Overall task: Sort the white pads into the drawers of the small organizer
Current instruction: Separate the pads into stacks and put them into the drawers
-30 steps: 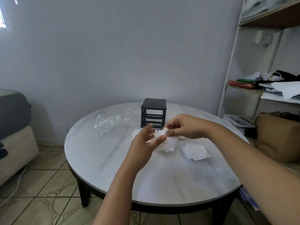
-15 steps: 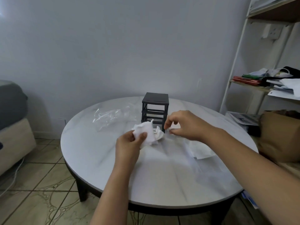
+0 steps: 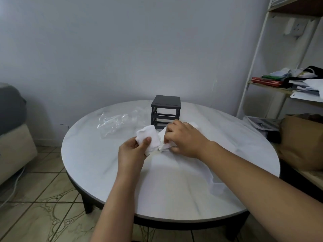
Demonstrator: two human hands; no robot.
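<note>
White pads fill both my hands at the centre of the frame. My left hand (image 3: 132,151) pinches one pad (image 3: 148,137) between thumb and fingers, holding it up off the marble-look table (image 3: 108,163). My right hand (image 3: 185,138), fingers curled, grasps a second pad (image 3: 162,138) just beside the first, and the two touch. Just behind them stands the dark organizer (image 3: 165,110), its open front facing me. A third pad (image 3: 215,186) lies at lower right, partly under my right forearm. A clear plastic bag (image 3: 116,122) lies left of the organizer.
</note>
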